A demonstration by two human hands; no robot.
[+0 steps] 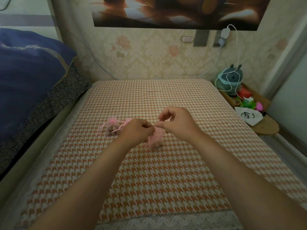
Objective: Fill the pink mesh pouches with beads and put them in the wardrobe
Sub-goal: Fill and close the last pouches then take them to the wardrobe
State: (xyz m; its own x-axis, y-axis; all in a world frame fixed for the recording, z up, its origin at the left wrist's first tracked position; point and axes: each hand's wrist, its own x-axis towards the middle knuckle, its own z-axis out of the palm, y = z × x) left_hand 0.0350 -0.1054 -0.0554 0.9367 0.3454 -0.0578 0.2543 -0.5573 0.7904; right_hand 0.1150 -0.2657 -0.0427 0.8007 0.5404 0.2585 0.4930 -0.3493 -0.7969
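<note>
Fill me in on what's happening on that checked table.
A person is working on a pink mesh pouch at the middle of the houndstooth-covered table. The left hand and right hand each pinch its ribbon drawstring, apparently pulling it closed. Another pouch, already holding beads and tied, lies on the cloth just left of the hands.

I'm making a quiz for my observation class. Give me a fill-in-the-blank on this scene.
1. Both hands, left hand and right hand, work on a ____ mesh pouch.
2. A second pouch lies to the ____ of them.
3. The houndstooth cover is orange and ____.

Missing: pink; left; white
</note>
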